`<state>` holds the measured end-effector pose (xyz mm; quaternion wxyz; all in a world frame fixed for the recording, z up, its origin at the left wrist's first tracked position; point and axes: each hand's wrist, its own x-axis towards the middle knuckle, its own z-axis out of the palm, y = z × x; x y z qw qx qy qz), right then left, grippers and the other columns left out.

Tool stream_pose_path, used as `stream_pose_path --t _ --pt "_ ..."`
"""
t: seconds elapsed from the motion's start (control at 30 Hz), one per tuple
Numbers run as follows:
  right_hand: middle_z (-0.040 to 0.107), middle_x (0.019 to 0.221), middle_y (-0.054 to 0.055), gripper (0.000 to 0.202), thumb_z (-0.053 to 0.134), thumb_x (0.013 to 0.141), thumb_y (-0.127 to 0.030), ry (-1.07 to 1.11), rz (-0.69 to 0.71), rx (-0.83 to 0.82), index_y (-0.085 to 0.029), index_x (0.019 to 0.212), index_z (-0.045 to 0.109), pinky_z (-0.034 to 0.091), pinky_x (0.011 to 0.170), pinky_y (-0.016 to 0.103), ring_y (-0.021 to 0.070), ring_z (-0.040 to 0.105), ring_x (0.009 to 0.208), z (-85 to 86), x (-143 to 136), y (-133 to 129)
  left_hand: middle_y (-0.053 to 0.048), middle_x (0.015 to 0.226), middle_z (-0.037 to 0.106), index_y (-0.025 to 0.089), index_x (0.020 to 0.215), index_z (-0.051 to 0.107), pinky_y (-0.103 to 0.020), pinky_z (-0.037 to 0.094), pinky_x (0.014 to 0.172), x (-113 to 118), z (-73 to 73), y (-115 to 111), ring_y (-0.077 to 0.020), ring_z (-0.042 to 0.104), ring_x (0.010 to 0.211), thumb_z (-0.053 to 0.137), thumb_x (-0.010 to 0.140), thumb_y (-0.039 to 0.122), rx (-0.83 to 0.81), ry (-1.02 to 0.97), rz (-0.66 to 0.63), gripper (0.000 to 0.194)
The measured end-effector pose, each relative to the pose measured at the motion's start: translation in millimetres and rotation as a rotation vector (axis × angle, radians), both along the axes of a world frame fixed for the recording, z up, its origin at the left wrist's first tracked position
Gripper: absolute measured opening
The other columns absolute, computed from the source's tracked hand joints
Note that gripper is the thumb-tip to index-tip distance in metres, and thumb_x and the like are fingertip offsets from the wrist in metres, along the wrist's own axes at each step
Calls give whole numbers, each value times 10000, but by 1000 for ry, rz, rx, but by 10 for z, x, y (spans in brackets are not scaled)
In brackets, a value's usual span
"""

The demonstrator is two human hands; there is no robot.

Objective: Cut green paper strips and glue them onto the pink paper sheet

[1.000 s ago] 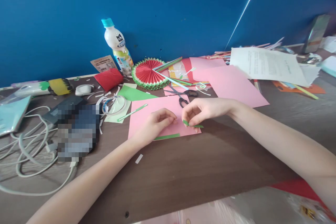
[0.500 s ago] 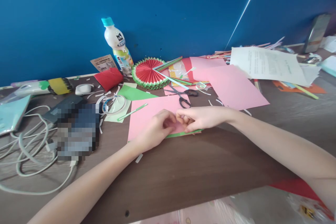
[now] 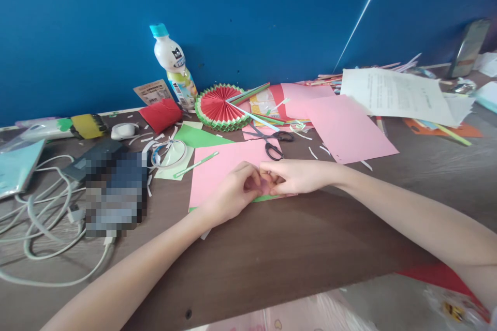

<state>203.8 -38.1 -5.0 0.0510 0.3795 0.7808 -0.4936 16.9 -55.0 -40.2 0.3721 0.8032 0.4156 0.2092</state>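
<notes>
A pink sheet of paper point(image 3: 221, 160) lies on the brown table, with a narrow green paper edge point(image 3: 267, 198) showing along its near side. My left hand point(image 3: 236, 189) is closed at that near side, thumb and fingertips pinching the paper. Close beside it, almost touching, my right hand point(image 3: 289, 177) has its fingers curled in a pinch on the same edge. The fingertips partly hide the paper between the hands. Just beyond my right hand are black-handled scissors point(image 3: 274, 151). A green-and-white paper strip point(image 3: 196, 164) rests across the sheet's left part.
A red-and-green pleated paper fan point(image 3: 221, 108) and a bottle point(image 3: 176, 67) stand by the blue wall. Another pink sheet point(image 3: 351, 129) and printed pages point(image 3: 392, 95) lie right. On the left are a roll of tape point(image 3: 169, 154), white cables point(image 3: 68, 217) and a pixelated dark device point(image 3: 116, 191).
Both hands have shifted slightly along the near edge, and my right fingers have drawn in closer on the paper. Less of the green edge shows to the right. Other things stay put.
</notes>
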Motion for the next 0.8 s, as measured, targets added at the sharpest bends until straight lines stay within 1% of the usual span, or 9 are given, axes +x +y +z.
stream_pose_path --t 0.1,0.23,0.53,0.8 --pt "411 652 -55 138 472 749 -153 -7 -10 52 -200 870 425 304 479 215 86 397 549 0 -9 -11 17 804 519 182 722 514 -222 428 641 4 -5 -4 -101 508 704 527 700 74 7 -4 -1 111" --pt "420 684 -45 129 485 746 -163 1 -16 107 -197 859 435 300 492 214 88 388 581 0 -13 -34 17 801 515 182 712 502 -226 427 654 10 -8 -16 -102 506 706 537 715 105 17 -19 2 85" --pt "430 692 -43 155 491 707 -139 13 -37 114 -202 825 412 298 506 215 91 386 593 -25 -27 -58 3 824 523 181 716 496 -251 439 651 58 9 -43 -122 514 730 551 705 145 -5 -4 40 67" --pt "430 693 -39 158 480 701 -128 14 -35 102 -201 823 409 299 510 222 95 387 595 -17 -41 -64 5 809 503 183 659 454 -251 428 659 84 21 -54 -122 494 728 550 679 90 -9 -15 44 135"
